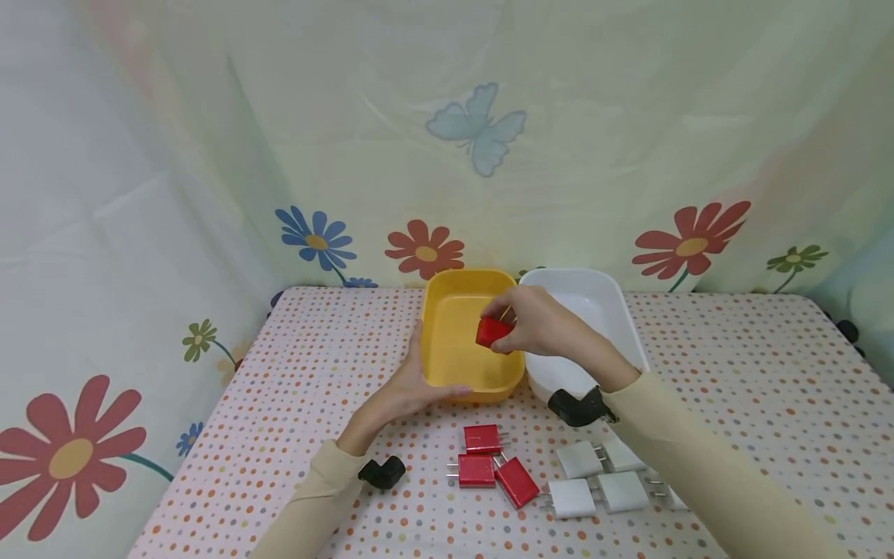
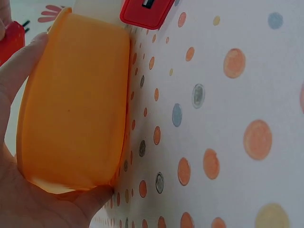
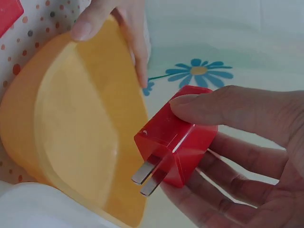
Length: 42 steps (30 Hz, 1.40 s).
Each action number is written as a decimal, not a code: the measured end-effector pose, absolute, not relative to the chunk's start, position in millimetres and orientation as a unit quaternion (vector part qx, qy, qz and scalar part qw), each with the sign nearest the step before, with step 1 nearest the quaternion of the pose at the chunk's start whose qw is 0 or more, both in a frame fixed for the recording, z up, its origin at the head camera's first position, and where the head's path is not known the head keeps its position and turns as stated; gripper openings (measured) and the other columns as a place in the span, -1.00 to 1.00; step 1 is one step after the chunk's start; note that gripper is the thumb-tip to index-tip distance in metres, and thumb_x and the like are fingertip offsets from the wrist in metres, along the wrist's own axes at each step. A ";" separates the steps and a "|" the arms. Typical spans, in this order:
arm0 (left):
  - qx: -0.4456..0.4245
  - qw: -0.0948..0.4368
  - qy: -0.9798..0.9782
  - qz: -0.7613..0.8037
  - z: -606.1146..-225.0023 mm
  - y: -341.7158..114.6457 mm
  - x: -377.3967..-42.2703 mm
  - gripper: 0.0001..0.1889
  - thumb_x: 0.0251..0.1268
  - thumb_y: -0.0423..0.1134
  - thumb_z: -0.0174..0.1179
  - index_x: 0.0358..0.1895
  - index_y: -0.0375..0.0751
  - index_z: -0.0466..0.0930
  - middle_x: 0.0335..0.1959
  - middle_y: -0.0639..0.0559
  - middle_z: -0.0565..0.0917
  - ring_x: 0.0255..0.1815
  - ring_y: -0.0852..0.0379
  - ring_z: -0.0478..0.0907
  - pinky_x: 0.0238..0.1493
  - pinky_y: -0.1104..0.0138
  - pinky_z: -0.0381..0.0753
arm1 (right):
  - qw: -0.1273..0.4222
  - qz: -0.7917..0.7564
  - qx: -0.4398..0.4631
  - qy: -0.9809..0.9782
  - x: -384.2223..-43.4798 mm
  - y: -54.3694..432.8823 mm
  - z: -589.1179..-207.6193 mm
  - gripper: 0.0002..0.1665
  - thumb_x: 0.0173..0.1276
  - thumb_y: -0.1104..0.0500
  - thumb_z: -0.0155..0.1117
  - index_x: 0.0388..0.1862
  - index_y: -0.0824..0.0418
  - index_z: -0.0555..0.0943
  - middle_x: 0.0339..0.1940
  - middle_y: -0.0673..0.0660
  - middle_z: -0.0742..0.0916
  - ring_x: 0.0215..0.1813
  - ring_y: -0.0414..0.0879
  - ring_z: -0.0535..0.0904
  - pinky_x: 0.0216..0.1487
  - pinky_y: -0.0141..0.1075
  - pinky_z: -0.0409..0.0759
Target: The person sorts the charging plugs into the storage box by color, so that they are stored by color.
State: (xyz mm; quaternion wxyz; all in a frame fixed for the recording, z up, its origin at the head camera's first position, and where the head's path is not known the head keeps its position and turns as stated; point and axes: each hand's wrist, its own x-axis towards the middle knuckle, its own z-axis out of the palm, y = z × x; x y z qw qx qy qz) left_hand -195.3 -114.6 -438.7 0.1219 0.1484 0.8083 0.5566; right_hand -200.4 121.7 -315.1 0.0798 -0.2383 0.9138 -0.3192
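Over the yellow plastic tub (image 1: 447, 341), my right hand (image 1: 536, 320) pinches a red USB charger plug (image 3: 178, 135) between thumb and fingers. Its two metal prongs (image 3: 151, 175) point toward the tub in the right wrist view. My left hand (image 1: 412, 379) grips the tub's near left corner, the thumb along the near rim and the fingers against the left side. Nothing lies on the part of the tub's floor that shows. Nearer on the table are three more red charger plugs (image 1: 476, 471), close together.
A white tub (image 1: 587, 299) stands right beside the yellow one, partly behind my right hand and forearm. Several white charger plugs (image 1: 574, 498) lie at the near right, some hidden under my right sleeve. A printed curtain (image 1: 594, 171) hangs behind the dotted tablecloth (image 1: 314, 341).
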 end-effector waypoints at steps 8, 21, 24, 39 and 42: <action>0.138 0.120 0.819 0.543 -439.8 -118.2 -192.5 0.38 0.17 -0.12 0.57 0.70 0.00 -0.50 0.44 -0.07 0.35 0.26 -0.01 0.44 0.33 0.05 0.50 | 0.127 -0.332 -0.217 0.909 -223.9 106.9 -344.7 -0.63 0.19 0.44 0.55 0.00 0.45 0.73 -0.14 0.27 0.79 -0.14 0.09 0.73 -0.16 -0.19 0.78; 0.172 0.120 0.807 0.552 -443.8 -113.6 -196.7 0.34 0.19 -0.19 0.56 0.70 0.04 -0.47 0.40 -0.08 0.38 0.26 -0.02 0.46 0.33 0.05 0.52 | 0.131 -0.301 -0.193 0.925 -228.5 98.5 -372.4 -0.68 0.13 0.48 0.57 -0.11 0.40 0.73 -0.20 0.23 0.75 -0.19 0.06 0.62 -0.16 -0.19 0.77; 0.149 0.130 0.818 0.540 -443.5 -113.6 -195.5 0.37 0.18 -0.14 0.57 0.70 0.04 -0.51 0.44 -0.07 0.34 0.27 0.00 0.43 0.36 0.06 0.47 | 0.133 -0.302 -0.190 0.925 -229.0 98.2 -375.9 -0.70 0.14 0.49 0.56 -0.12 0.40 0.74 -0.22 0.24 0.76 -0.22 0.05 0.63 -0.17 -0.20 0.77; 0.141 0.123 0.821 0.539 -443.6 -117.1 -195.7 0.38 0.15 -0.11 0.58 0.71 0.07 -0.49 0.45 -0.03 0.34 0.26 0.02 0.43 0.37 0.07 0.44 | 0.168 -0.287 -0.143 0.932 -233.7 90.0 -384.2 -0.72 0.19 0.52 0.47 -0.11 0.41 0.67 -0.30 0.21 0.68 -0.36 0.02 0.57 -0.30 -0.27 0.73; 0.153 0.122 0.815 0.546 -445.0 -118.1 -196.8 0.36 0.17 -0.13 0.56 0.70 0.08 -0.48 0.41 -0.05 0.37 0.24 0.02 0.45 0.34 0.07 0.46 | 0.167 -0.282 -0.133 0.935 -233.2 86.7 -385.1 -0.70 0.19 0.53 0.45 -0.10 0.41 0.64 -0.29 0.22 0.67 -0.32 0.04 0.57 -0.30 -0.26 0.72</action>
